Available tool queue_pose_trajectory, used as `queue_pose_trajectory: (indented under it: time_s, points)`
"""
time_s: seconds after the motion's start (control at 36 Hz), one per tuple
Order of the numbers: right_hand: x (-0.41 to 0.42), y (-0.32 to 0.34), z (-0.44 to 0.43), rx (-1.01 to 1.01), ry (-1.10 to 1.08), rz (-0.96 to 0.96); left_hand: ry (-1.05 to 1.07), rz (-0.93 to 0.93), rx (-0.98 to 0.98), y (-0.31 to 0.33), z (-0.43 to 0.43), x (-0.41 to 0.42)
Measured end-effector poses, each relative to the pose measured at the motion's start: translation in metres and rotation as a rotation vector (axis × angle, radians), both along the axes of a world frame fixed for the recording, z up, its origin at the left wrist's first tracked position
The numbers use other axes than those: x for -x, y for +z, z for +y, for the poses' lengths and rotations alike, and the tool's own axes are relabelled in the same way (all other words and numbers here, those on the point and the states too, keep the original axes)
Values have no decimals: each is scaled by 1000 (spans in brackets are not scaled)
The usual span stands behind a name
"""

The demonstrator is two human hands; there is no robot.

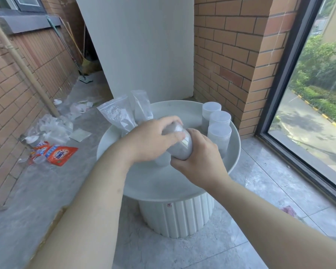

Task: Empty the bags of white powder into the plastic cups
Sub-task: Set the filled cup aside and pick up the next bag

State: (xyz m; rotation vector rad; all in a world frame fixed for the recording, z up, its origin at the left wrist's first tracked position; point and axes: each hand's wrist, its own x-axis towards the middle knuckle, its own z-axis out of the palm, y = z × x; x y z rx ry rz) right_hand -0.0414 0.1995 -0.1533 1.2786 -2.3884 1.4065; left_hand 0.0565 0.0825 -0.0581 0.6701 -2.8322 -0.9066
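Note:
Above the round white table point(182, 191) I hold a clear plastic cup point(179, 147) filled with white powder, tilted on its side. My left hand point(151, 140) grips its upper end, fingers curled over the top. My right hand point(200, 154) grips its lower end. Two clear bags of white powder point(118, 115) lean at the table's back left. Three lidded cups of powder point(219, 133) stand in a row at the back right. Another cup point(162, 159) stands partly hidden under my left hand.
Empty plastic bags point(52, 127) and a red detergent pouch point(58, 154) litter the floor on the left. A brick wall point(231, 55) rises behind the table. A large window point(318, 94) fills the right side. A broom point(74, 41) leans in the far corner.

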Motion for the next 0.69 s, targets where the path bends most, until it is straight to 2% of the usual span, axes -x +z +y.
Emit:
queue_pose_trajectory:
  time_s: [0.06,0.14,0.25,0.33,0.42,0.5,0.58,0.69]
  points:
    - [1,1,0,-2,11,-20,-141,52,-108,3,-7,-7]
    - [0,1,-2,10,0,-42,-83,161,-142,6,-8,-9]
    - [0,2,-3,22,-16,-20,5,124,80,3,-8,-4]
    - [-1,6,-2,22,3,-40,11,142,57,3,-6,-3]
    - [-5,4,-2,6,12,-7,51,114,193,0,4,4]
    - [-7,-1,-4,-30,-25,110,171,64,283,-5,16,11]
    - [-8,-1,-5,-45,-78,201,283,-14,288,-5,22,16]
    - [-9,-2,-4,-36,-107,250,328,-72,347,-2,26,17]
